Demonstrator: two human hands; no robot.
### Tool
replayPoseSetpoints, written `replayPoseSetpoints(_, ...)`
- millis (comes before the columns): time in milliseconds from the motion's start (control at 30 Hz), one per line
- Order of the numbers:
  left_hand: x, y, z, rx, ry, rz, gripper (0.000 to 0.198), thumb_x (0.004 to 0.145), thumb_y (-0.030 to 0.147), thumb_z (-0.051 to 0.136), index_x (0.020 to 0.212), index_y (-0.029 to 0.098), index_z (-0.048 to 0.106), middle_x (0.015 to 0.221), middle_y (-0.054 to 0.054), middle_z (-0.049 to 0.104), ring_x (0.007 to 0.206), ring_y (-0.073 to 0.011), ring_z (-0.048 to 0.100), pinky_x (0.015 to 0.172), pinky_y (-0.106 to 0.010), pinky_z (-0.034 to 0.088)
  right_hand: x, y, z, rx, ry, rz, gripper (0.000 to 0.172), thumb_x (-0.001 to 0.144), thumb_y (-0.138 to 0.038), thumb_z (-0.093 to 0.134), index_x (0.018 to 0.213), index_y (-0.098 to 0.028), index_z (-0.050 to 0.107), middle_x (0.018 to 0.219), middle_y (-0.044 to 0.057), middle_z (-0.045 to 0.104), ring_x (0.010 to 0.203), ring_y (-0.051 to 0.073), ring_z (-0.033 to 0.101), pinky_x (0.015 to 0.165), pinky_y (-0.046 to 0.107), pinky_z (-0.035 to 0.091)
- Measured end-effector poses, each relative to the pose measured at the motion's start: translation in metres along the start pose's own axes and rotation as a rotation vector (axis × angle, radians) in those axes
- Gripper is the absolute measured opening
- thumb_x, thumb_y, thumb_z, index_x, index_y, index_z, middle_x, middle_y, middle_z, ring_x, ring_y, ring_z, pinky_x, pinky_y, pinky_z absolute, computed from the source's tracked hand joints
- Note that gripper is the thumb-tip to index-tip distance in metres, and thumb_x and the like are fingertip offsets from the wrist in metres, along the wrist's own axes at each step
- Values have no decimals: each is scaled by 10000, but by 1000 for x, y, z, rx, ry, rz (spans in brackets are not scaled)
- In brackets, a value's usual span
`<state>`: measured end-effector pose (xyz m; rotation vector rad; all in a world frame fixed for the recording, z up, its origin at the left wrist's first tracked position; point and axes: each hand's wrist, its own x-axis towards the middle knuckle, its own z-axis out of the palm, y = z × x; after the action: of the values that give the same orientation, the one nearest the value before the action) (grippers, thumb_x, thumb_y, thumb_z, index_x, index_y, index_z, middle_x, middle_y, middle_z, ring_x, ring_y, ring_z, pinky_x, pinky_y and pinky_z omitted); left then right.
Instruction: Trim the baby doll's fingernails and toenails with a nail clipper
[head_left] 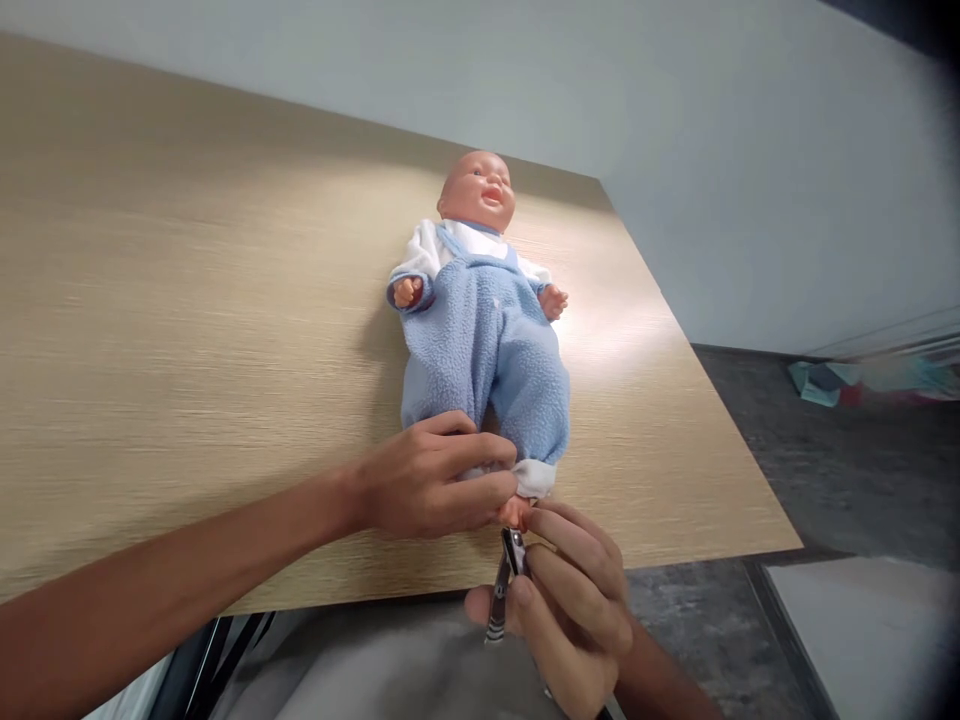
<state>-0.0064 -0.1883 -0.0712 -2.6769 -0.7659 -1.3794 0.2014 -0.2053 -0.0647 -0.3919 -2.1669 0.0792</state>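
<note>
A baby doll [484, 320] in blue fleece overalls and a white top lies on its back, head towards the table's far edge. My left hand [439, 478] is closed around the doll's lower legs, its fingertips by the white trouser cuff [535, 477]. Between the fingers and thumb of my right hand [574, 590] is a silver nail clipper [498, 600], lever tilted out. Its head touches or nearly touches the toes of the doll's bare foot [514, 513]. Some right fingertips rest against that foot. The doll's other foot is hidden behind my left hand.
The light wooden table [187, 330] ends just in front of me and slopes away at right. A pale wall [712, 150] stands behind it. On the dark floor [825, 470] at right lie teal and red items [829, 383]. My lap in grey cloth [390, 660] is below the edge.
</note>
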Motion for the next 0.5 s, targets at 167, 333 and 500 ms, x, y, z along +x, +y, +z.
replayPoseSetpoints(167,-2,0,0,-6,-18,-4,188,1031,194,414,920,151,558,931,-76,673,863,-159,658,742,-319,503,13,3,4,-173,36,-238,232,891,-263,702,716,-218,557,742,-10,584,803,163,652,677,340,645)
replayPoseSetpoints(333,-4,1,0,-41,-24,-26,185,1034,196,416,931,151,563,965,-86,667,867,-156,650,758,-317,502,21,4,5,-189,15,-283,241,925,-262,653,705,-216,566,718,1,565,792,172,628,589,316,599)
replayPoseSetpoints(500,-4,2,-1,-61,-29,-35,211,1047,199,395,930,143,562,951,-92,674,872,-152,637,763,-319,497,23,4,4,-194,-23,-318,114,850,-228,693,773,-235,609,713,-5,540,795,202,624,570,337,596)
